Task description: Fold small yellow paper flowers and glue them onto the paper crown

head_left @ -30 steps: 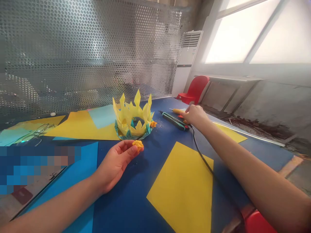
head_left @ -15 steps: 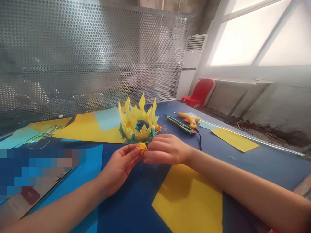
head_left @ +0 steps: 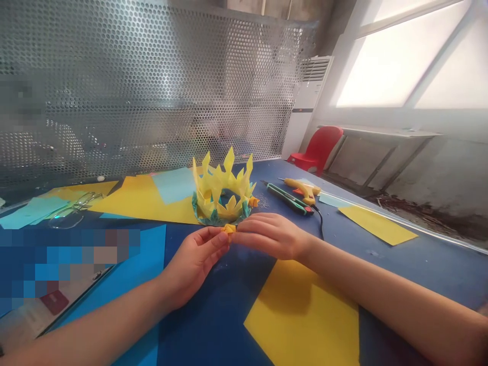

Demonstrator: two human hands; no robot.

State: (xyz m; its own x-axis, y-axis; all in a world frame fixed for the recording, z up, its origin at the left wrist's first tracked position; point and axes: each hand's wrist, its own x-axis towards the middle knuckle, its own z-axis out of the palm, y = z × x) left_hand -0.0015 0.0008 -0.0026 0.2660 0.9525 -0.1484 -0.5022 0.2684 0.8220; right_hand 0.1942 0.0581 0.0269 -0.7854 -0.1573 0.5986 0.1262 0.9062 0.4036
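Observation:
Between the fingertips of my left hand (head_left: 196,262) is a small orange-yellow folded paper piece (head_left: 229,230). My right hand (head_left: 272,235) grips the same piece from the other side, fingers bent over it and partly hiding it. Just behind both hands stands a yellow paper crown (head_left: 221,203) with pointed tips and a green leafy band around its base. A small orange paper piece (head_left: 253,202) sits at the crown's right side. Under my right wrist lies a sheet of yellow paper (head_left: 305,315).
A yellow glue gun (head_left: 305,190) with a black cord and a green-black utility knife (head_left: 288,198) lie right of the crown. Glasses (head_left: 72,212) and paper sheets are at left. Blue paper (head_left: 141,274) lies by my left arm. A perforated metal panel (head_left: 152,91) rises behind.
The view has shifted slightly, so everything appears a little further right. Both hands stay on the small paper piece, whose angle between the fingers has changed a little.

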